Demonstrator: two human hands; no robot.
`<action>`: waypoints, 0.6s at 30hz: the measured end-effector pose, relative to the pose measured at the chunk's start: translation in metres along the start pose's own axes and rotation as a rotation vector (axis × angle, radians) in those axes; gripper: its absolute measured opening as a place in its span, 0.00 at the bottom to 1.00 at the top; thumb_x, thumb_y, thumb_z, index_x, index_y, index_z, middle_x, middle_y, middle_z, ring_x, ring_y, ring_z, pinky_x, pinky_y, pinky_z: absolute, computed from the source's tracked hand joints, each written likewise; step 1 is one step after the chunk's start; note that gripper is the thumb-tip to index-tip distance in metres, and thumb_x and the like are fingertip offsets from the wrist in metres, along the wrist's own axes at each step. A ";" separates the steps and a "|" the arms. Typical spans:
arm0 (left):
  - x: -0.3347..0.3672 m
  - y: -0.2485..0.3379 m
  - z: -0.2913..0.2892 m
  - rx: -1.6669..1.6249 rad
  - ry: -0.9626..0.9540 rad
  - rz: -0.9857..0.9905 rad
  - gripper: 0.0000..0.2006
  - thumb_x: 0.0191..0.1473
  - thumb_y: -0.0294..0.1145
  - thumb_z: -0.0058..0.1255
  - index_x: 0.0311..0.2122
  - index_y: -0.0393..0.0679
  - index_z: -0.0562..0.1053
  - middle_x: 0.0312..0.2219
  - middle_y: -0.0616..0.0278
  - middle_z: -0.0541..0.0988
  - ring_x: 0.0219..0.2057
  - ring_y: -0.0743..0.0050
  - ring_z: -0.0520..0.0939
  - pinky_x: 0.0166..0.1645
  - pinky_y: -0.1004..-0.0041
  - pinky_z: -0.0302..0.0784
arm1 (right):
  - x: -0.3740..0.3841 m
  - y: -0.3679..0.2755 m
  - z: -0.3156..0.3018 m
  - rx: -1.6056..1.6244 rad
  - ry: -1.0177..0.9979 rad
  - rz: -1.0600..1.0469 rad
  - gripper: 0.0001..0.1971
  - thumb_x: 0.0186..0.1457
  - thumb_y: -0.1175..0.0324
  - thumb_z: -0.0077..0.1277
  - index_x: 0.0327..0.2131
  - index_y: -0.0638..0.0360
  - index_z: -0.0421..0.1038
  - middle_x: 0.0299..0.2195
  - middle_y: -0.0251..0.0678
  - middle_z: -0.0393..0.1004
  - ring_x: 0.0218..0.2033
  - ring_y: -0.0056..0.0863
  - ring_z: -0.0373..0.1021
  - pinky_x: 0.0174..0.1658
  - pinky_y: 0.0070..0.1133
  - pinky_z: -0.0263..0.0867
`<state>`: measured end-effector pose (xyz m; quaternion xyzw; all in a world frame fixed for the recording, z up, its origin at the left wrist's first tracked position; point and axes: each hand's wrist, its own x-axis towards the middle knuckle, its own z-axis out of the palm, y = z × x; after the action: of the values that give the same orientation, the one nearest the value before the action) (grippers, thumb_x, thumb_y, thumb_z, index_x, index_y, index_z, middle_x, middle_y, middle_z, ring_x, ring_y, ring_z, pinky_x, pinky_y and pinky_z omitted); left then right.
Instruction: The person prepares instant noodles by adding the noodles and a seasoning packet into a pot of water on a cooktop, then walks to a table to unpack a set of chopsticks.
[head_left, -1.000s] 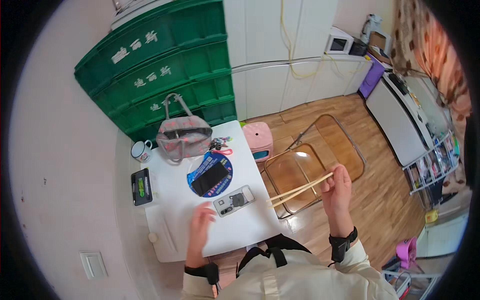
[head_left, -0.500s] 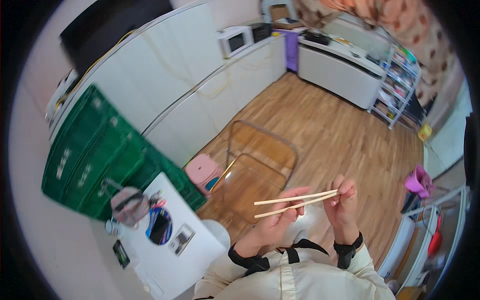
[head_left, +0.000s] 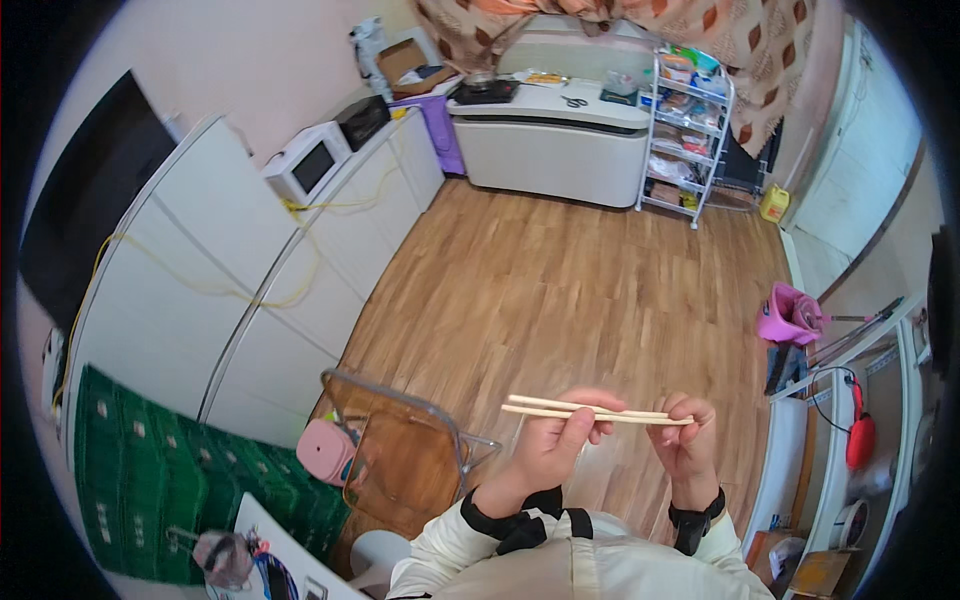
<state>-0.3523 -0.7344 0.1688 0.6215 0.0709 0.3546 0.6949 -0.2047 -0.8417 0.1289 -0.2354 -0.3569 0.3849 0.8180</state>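
A pair of pale wooden chopsticks [head_left: 540, 407] is held level in front of me, the two sticks lying close together with a thin gap toward the left ends. My left hand [head_left: 560, 435] grips them near their left part, thumb in front and fingers behind. At the other end, my right hand [head_left: 686, 437] pinches the tips between thumb and curled fingers. Both wrists carry black bands. A brown folding chair [head_left: 408, 470] with a metal frame stands on the floor to the left of my hands.
Left are a pink stool [head_left: 326, 450], green crates [head_left: 150, 470], a white table [head_left: 262, 520] and white cabinets [head_left: 290, 300] bearing a microwave [head_left: 308, 162]. A white counter [head_left: 550, 155] and shelf cart [head_left: 685, 140] stand at the back. Right are a pink mop bucket [head_left: 789, 314] and a rack [head_left: 830, 440].
The chopsticks have closed from spread to nearly parallel, and both hands still hold them. My view has turned right and up, showing more floor and the back counter.
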 end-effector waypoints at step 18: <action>0.338 -0.089 -0.110 -0.202 -0.025 0.073 0.16 0.56 0.37 0.31 0.36 0.33 0.67 0.25 0.57 0.70 0.23 0.77 0.70 0.29 0.78 0.67 | 0.321 0.022 -0.124 0.015 -0.070 -0.019 0.23 0.52 0.64 0.45 0.46 0.71 0.56 0.29 0.44 0.70 0.29 0.26 0.67 0.35 0.20 0.63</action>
<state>-0.1259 -0.4461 0.1791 0.5548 0.0033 0.3771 0.7416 0.0241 -0.5865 0.1648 -0.2120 -0.3845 0.3876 0.8105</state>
